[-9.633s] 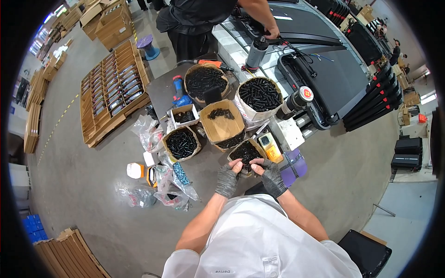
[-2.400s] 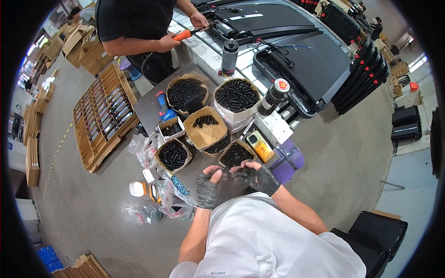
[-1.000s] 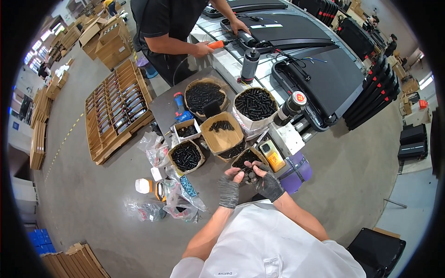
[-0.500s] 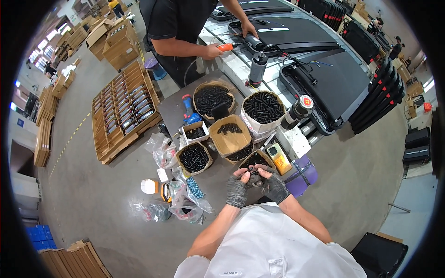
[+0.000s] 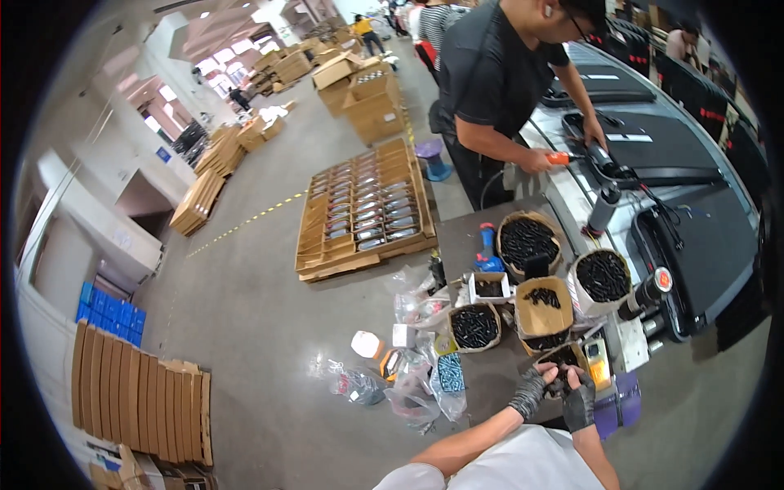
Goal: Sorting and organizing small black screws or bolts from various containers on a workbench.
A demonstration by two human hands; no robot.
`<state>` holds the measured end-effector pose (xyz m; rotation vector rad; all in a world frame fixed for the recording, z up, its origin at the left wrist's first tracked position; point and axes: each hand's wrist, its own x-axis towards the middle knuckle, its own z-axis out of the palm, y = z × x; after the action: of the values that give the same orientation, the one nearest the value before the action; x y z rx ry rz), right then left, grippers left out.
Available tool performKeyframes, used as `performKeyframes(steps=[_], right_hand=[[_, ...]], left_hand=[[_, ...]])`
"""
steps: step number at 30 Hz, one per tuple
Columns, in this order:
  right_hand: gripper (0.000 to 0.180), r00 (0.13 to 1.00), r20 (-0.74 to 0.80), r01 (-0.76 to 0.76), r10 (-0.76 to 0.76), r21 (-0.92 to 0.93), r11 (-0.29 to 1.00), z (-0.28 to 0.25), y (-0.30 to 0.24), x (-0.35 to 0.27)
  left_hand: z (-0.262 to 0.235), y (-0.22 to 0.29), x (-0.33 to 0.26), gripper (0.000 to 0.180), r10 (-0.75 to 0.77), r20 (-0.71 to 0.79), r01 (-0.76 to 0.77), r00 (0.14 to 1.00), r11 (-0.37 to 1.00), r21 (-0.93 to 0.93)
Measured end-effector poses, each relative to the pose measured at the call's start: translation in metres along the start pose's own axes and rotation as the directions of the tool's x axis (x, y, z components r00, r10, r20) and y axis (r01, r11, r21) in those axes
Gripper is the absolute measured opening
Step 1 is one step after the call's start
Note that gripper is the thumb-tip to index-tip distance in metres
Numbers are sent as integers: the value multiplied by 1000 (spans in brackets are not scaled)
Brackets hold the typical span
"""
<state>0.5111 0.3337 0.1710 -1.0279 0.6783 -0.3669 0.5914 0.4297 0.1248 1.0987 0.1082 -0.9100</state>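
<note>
My left hand (image 5: 532,390) and my right hand (image 5: 580,398), both in grey fingerless gloves, meet at the near edge of a small open carton (image 5: 581,353) of dark parts. The fingers of both hands are pinched together over something small and dark that I cannot make out. Just beyond them is a cardboard box (image 5: 531,321) with a few black cylindrical pieces in it. Fuller boxes of similar black pieces (image 5: 475,327) stand to the left and behind. A yellow-and-silver phone-like device (image 5: 599,363) lies right of my right hand.
Across the bench a co-worker (image 5: 498,90) holds an orange-handled tool (image 5: 558,158) against a motor-like cylinder. A blue-and-red power driver (image 5: 488,249) lies on the bench. Plastic bags (image 5: 412,400) lie left of my arm. A partitioned cardboard tray (image 5: 367,204) of cylinders stands further left.
The view has swung to the left, so the bench and my hands now appear further right. My hands stay together by the small carton. The co-worker keeps hold of the tool.
</note>
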Motion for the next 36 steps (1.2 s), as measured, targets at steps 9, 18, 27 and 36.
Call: performKeyframes(steps=[9, 18, 27, 36], right_hand=[[50, 915, 398, -241, 70, 397, 886, 28, -49, 12], [42, 916, 369, -354, 157, 563, 747, -8, -38, 21], [41, 915, 350, -356, 201, 464, 811, -14, -35, 16], [40, 929, 288, -355, 234, 509, 784, -14, -32, 19]], left_hand=[[-18, 65, -1, 23, 10, 144, 5, 989, 995, -105], [-24, 66, -2, 33, -100, 169, 133, 981, 972, -195], [-29, 56, -5, 35, -81, 118, 103, 990, 975, -195], [-25, 64, -12, 36, -84, 152, 106, 985, 984, -144]])
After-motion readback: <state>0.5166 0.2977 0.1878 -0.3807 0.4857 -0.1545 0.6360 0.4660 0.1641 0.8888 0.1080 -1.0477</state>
